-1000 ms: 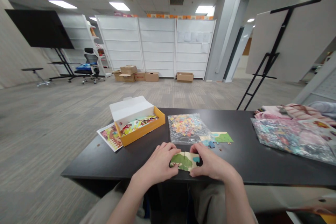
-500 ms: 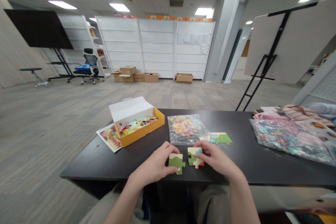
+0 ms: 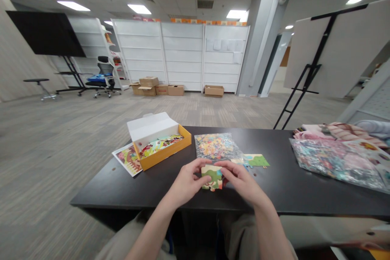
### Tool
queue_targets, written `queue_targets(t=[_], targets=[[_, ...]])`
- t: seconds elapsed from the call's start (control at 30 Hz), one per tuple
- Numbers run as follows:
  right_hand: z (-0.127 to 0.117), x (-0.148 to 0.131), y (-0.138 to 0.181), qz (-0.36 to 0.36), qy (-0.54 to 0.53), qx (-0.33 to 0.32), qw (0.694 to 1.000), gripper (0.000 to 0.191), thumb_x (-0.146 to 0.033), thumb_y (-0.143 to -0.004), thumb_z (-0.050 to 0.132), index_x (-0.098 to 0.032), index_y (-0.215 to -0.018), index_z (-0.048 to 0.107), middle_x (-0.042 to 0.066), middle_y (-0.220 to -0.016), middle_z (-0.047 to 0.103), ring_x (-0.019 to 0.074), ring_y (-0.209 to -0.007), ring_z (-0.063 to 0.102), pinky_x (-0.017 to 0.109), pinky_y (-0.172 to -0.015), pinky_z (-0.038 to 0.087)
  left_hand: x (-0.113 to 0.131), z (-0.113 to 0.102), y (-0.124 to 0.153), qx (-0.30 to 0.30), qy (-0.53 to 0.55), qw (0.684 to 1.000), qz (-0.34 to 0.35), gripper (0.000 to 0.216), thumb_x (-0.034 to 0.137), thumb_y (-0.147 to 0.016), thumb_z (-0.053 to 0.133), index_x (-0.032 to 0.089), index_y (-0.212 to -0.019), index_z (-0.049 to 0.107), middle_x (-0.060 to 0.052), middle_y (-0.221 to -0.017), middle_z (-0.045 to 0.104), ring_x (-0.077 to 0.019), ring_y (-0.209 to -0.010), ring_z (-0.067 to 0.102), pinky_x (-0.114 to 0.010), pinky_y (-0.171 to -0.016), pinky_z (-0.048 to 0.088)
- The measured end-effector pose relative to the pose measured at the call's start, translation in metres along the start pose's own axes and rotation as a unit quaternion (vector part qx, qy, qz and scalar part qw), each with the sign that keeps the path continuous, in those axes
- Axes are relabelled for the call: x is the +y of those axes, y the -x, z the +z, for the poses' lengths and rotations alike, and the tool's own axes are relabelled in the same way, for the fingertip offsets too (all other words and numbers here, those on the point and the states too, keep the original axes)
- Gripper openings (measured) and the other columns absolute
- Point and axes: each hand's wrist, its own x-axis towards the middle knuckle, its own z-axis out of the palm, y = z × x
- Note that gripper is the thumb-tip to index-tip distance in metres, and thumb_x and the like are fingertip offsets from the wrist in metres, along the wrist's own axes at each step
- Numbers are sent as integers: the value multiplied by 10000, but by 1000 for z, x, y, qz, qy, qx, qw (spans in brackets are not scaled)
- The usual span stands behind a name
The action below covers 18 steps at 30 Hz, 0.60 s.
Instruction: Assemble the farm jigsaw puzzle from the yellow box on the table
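Note:
Two green and cream jigsaw puzzle pieces [image 3: 212,178] are together between my hands, above the near edge of the black table [image 3: 152,189]. My left hand [image 3: 191,178] pinches the left piece, thumb across its front. On the other side my right hand [image 3: 236,175] grips the right piece, which has blue and red patches. Whether the pieces are fully locked or overlap, I cannot tell. Just beyond my hands lies a clear plastic bag [image 3: 217,144] of puzzle pieces. A joined green and blue strip of pieces [image 3: 257,160] rests right of the bag.
An opened yellow box [image 3: 167,154] with colourful pieces stands at the left, partly over a picture sheet [image 3: 128,160]. Another plastic bag [image 3: 335,162] and folded striped cloth [image 3: 350,132] lie at the right. An easel-like stand [image 3: 307,77] rises behind the table.
My hands have come closer together and moved slightly away from the table's near edge. The two puzzle pieces, apart before, now meet between them.

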Motion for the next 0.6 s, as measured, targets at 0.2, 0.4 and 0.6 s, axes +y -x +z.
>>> queue_targets(t=[0.2, 0.4, 0.6], targets=[[0, 2, 1, -7, -77, 18, 997, 434, -456, -855, 707, -233, -1213, 606, 20, -881, 692, 178, -779, 659, 325, -743, 539, 0, 8, -8, 46, 62, 997, -2, 353, 291, -767, 757, 157, -1066, 627, -62, -925, 721, -207, -847, 702, -304, -721, 576], [-9, 7, 3, -34, -41, 48, 997, 444, -438, -852, 720, -248, -1213, 544, -19, -775, 633, 157, -701, 618, 269, -610, 485, 3, 28, -14, 142, -11, 989, 36, 492, 324, -788, 736, 192, -1217, 535, -50, -989, 657, -176, -798, 667, -251, -587, 551], [-36, 8, 10, -44, -26, 155, 987, 359, -493, -841, 722, -236, -1052, 585, -32, -690, 592, 119, -600, 524, 229, -514, 374, -5, 32, -14, 160, -310, 928, 129, 139, 276, -895, 617, 218, -1022, 623, -112, -1323, 574, -312, -1306, 484, -525, -1064, 452]])
